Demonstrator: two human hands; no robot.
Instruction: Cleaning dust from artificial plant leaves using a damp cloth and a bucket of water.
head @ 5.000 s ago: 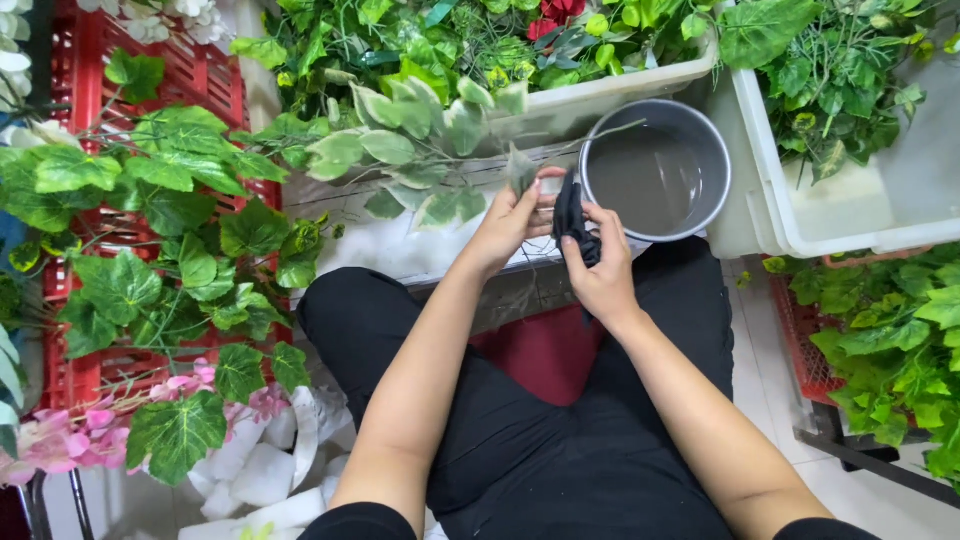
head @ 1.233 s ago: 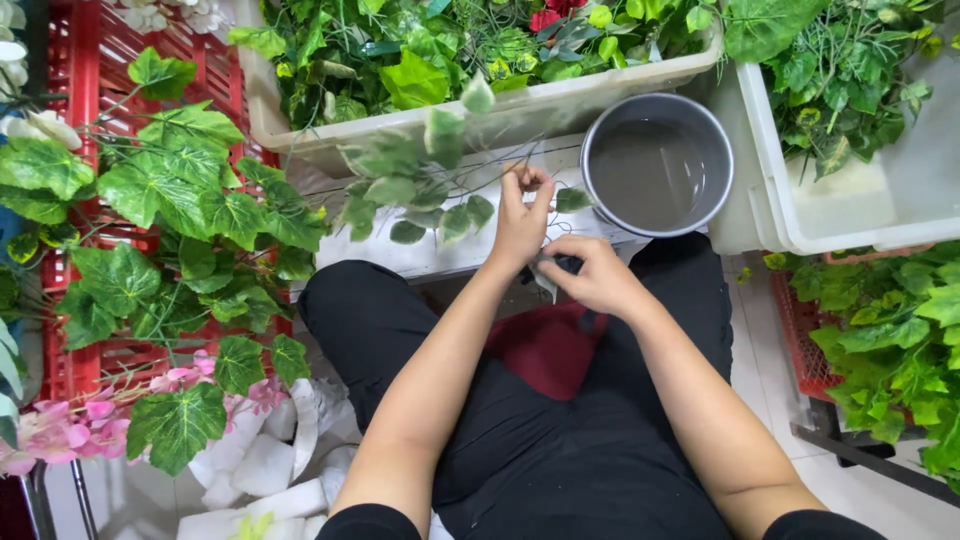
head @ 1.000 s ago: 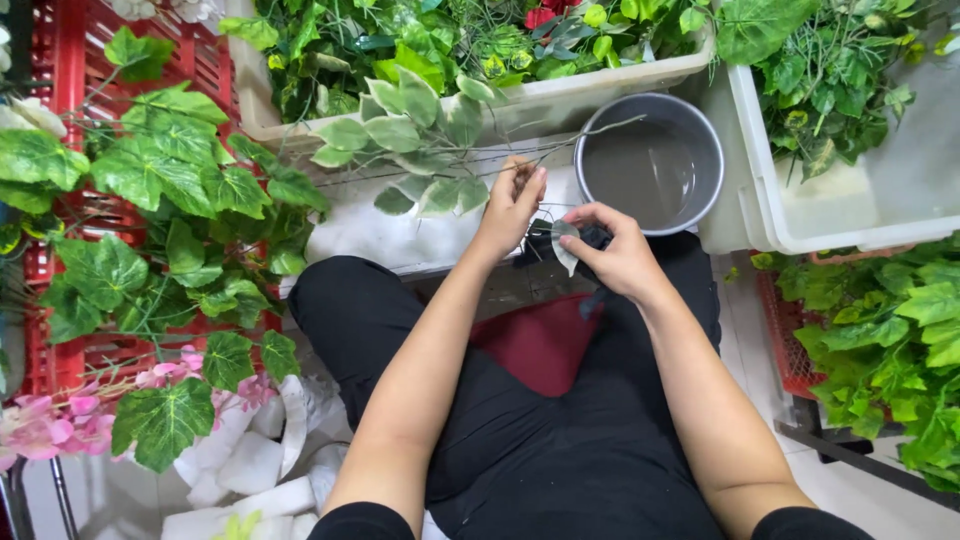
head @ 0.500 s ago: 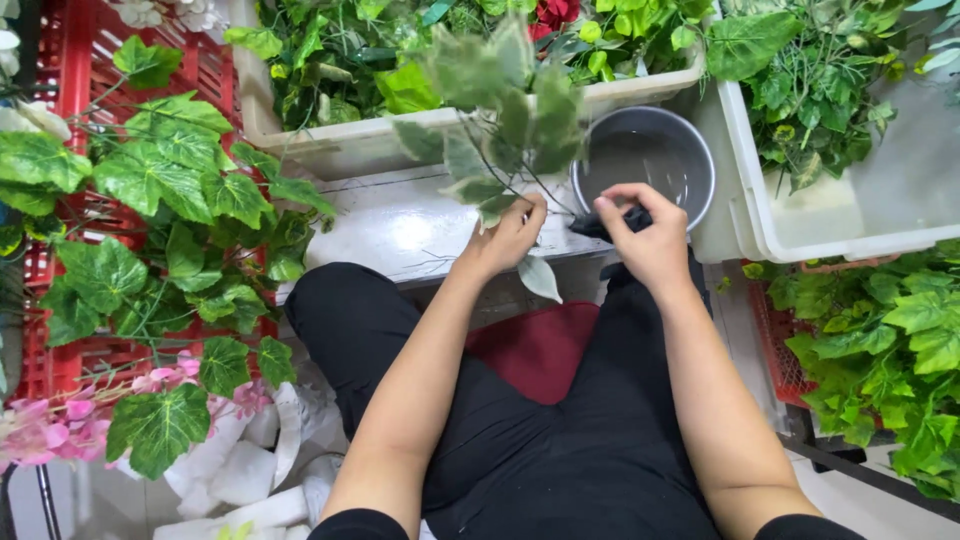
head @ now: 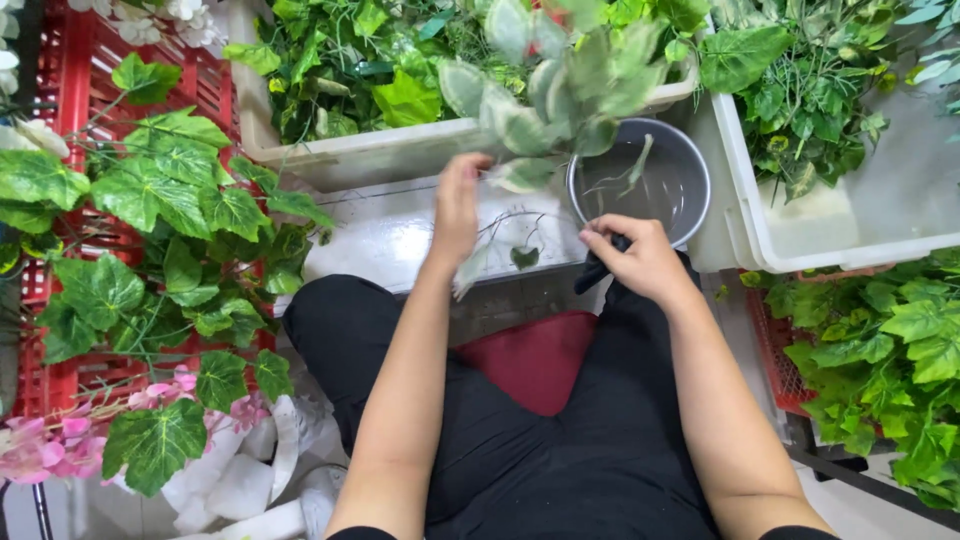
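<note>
The person sits with both bare arms reaching forward over black-clad legs. The left hand (head: 457, 205) is blurred and raised above a pale tray lid (head: 380, 235); its fingers look loosely curled at the base of a pale green leafy sprig (head: 555, 85), whose stem runs up from the hand toward the leaves, though the blur keeps the exact grip from being told. The sprig's variegated leaves spread above a round grey bucket (head: 690, 195) and in front of a white bin of green foliage (head: 350, 160). The right hand (head: 640, 258) is closed into a fist just at the near rim of the bucket, clamped on a dark tool (head: 592, 275) of which only the black handle end shows below the fingers. The two hands are apart, with thin bare stems lying between them. A red crate (head: 60, 60) draped with broad green leaves stands to the left, and a second white bin (head: 800, 240) of foliage stands to the right.
</note>
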